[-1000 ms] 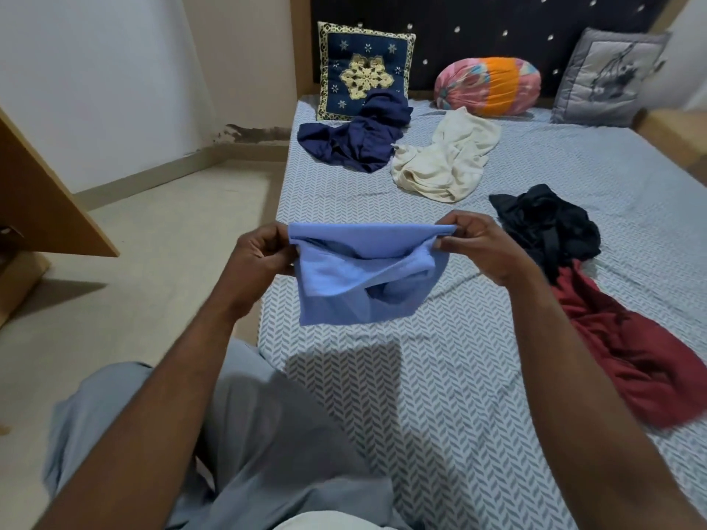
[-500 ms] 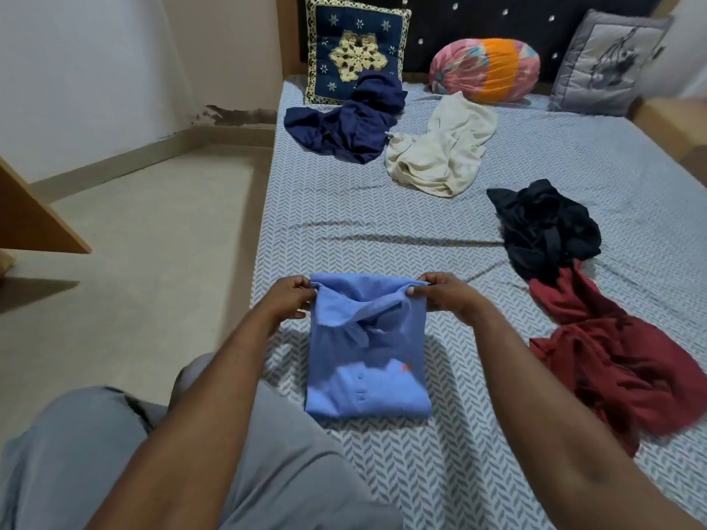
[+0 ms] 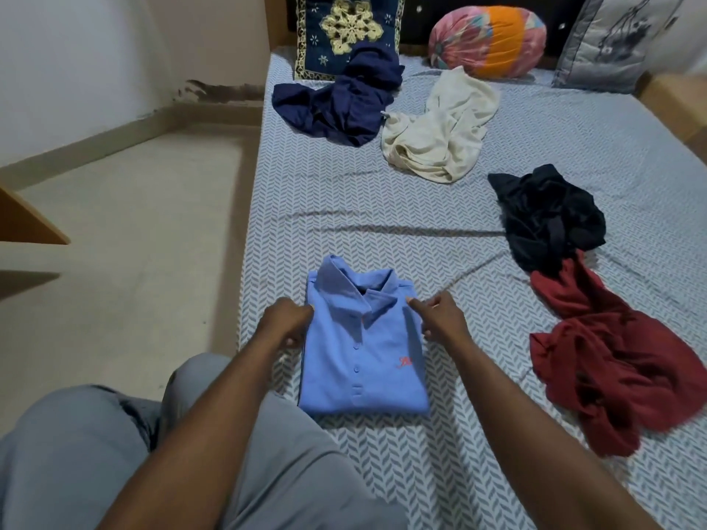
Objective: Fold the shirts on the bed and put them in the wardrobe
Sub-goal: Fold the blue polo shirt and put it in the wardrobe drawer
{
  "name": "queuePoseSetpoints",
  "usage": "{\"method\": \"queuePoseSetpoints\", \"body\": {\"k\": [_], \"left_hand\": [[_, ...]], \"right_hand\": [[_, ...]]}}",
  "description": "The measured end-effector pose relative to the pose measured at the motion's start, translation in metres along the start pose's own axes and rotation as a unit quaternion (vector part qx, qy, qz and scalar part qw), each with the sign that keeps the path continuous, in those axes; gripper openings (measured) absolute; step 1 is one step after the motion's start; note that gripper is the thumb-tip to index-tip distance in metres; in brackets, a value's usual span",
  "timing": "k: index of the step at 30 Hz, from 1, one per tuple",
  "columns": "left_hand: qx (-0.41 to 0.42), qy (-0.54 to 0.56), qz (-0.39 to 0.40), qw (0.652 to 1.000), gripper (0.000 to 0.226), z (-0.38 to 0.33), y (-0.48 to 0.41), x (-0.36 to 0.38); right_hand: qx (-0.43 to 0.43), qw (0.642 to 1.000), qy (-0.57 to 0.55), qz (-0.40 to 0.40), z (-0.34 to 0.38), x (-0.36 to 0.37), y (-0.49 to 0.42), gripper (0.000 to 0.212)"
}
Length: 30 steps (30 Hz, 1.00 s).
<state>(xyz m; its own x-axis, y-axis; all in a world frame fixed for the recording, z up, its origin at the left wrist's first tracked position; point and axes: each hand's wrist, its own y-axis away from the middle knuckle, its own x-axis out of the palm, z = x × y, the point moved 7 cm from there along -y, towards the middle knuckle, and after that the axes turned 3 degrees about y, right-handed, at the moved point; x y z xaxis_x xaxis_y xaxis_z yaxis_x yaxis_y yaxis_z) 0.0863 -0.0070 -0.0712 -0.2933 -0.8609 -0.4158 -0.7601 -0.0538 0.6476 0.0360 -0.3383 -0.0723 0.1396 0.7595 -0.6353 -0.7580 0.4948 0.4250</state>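
A light blue polo shirt [image 3: 363, 357] lies folded into a neat rectangle on the near part of the bed [image 3: 344, 208], collar up and buttons showing. My left hand [image 3: 285, 325] pinches its left edge below the collar, fingers curled. At the right shoulder, my right hand [image 3: 440, 319] holds the edge the same way, thumb on the fabric. Four crumpled shirts lie further out: navy [image 3: 340, 105], cream [image 3: 436, 139], black [image 3: 547, 219] and dark red [image 3: 612, 365]. No wardrobe is in view.
A navy embroidered cushion [image 3: 344, 28], a pink-orange bolster [image 3: 486, 40] and a grey cushion [image 3: 612, 40] lean on the headboard. Beige floor [image 3: 134, 242] runs along the bed's left side. A wooden panel edge [image 3: 26, 223] juts in at the far left.
Both hands brought the blue shirt down from the air onto the bed. It now lies flat and folded, with the collar on top.
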Motion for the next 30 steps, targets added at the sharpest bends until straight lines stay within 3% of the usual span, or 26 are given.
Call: {"method": "queuePoseSetpoints", "body": {"k": [2, 4, 6, 8, 11, 15, 17, 19, 24, 27, 30], "left_hand": [[0.025, -0.117, 0.035, 0.992, 0.041, 0.018, 0.017, 0.012], [0.074, -0.303, 0.030, 0.950, 0.053, 0.029, 0.032, 0.022], [0.081, -0.360, 0.024, 0.929, 0.064, 0.032, 0.039, 0.026], [0.072, -0.366, 0.008, 0.928, 0.066, 0.021, 0.041, 0.021], [0.123, -0.278, -0.028, 0.952, 0.045, -0.019, 0.041, 0.011], [0.211, -0.070, 0.040, 0.974, 0.016, -0.059, 0.044, 0.028], [0.206, -0.088, 0.055, 0.973, 0.013, -0.052, 0.033, 0.039], [0.187, -0.111, 0.047, 0.975, 0.010, -0.042, 0.026, 0.047], [0.149, -0.018, -0.069, 0.986, 0.024, -0.038, 0.022, 0.037], [0.146, 0.041, -0.116, 0.982, 0.042, -0.044, 0.020, 0.032], [0.133, 0.070, -0.154, 0.977, 0.059, -0.053, 0.021, 0.031]], "right_hand": [[-0.031, 0.995, 0.070, 0.066, -0.008, 0.007, 0.020, 0.059], [-0.066, 0.973, 0.186, 0.123, -0.015, 0.016, 0.037, 0.054], [-0.089, 0.962, 0.228, 0.125, -0.013, 0.020, 0.043, 0.051], [-0.105, 0.969, 0.209, 0.073, 0.004, 0.015, 0.042, 0.050], [-0.129, 0.985, 0.115, -0.003, 0.041, 0.007, 0.034, 0.041], [-0.192, 0.978, 0.072, -0.044, 0.098, 0.011, 0.018, 0.021], [-0.235, 0.966, 0.106, -0.014, 0.126, 0.027, 0.005, 0.021], [-0.277, 0.943, 0.176, 0.059, 0.148, 0.050, -0.007, 0.034], [-0.304, 0.872, 0.307, 0.231, 0.168, 0.096, -0.012, 0.059], [-0.325, 0.849, 0.318, 0.270, 0.180, 0.107, -0.012, 0.056], [-0.358, 0.819, 0.342, 0.292, 0.193, 0.106, -0.012, 0.035]]}}
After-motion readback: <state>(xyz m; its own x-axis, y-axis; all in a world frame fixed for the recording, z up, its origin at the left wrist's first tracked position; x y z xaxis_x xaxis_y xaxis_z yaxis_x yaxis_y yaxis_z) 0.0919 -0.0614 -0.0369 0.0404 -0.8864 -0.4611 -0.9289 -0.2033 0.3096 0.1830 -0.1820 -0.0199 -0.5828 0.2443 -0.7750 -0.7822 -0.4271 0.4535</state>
